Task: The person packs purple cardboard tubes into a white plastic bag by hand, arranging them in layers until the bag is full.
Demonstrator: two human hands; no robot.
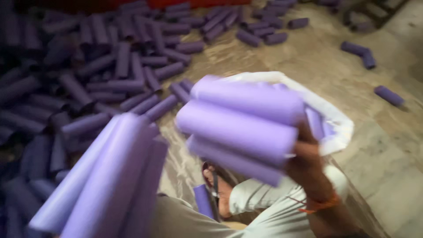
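Note:
My right hand point(308, 161) grips a bundle of three pale purple tubes point(242, 125), held crosswise in front of the open mouth of a white sack point(341, 121). More purple tubes show inside the sack. An orange thread band point(319, 205) circles that wrist. A second bundle of long purple tubes point(110, 176) rises from the lower left toward the camera; my left hand is hidden behind or below them. The picture is motion-blurred.
A large heap of darker purple tubes point(88, 75) covers the floor at left and back. Loose tubes point(389, 95) lie on the stone floor at right. My sandalled foot point(216, 185) rests below the sack, with one tube beside it.

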